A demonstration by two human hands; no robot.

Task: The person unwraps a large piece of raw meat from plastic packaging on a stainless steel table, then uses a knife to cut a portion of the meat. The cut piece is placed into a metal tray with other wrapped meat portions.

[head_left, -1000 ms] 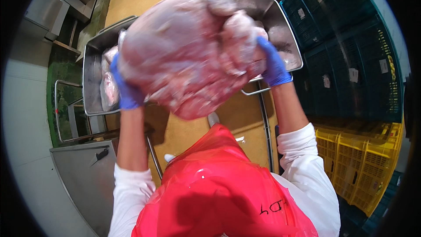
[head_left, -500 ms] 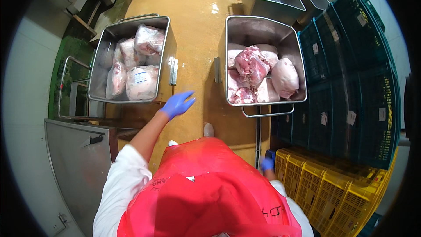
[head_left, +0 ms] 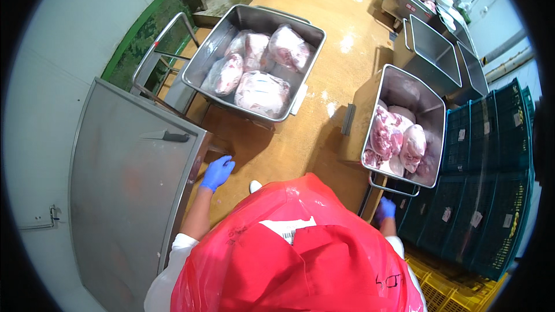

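Through the head view I count two blue-gloved hands, a left hand [head_left: 217,173] and a right hand [head_left: 385,210]. Five bagged pieces of meat [head_left: 263,91] lie in the left metal tub [head_left: 222,40]; the right metal tub [head_left: 408,89] holds several more raw pieces [head_left: 412,145], overlapping too much for me to give a sure number. Two further tubs [head_left: 430,52] stand behind that one, and one knife [head_left: 172,137] with a black handle lies on the grey metal table [head_left: 127,208] at my left. The floor [head_left: 332,40] is tan, with wet shine in patches, and a pale wall [head_left: 58,92] runs along the left; dark teal crates [head_left: 462,164] are stacked on the right, yellow crates [head_left: 448,286] nearer me. My left forearm reaches up from below, the hand just beside the table's edge, fingers loosely extended and holding nothing. My right hand hangs low at the body's side, near the right tub's handle [head_left: 394,188]; it is too small and blurred for me to tell whether it grips anything.
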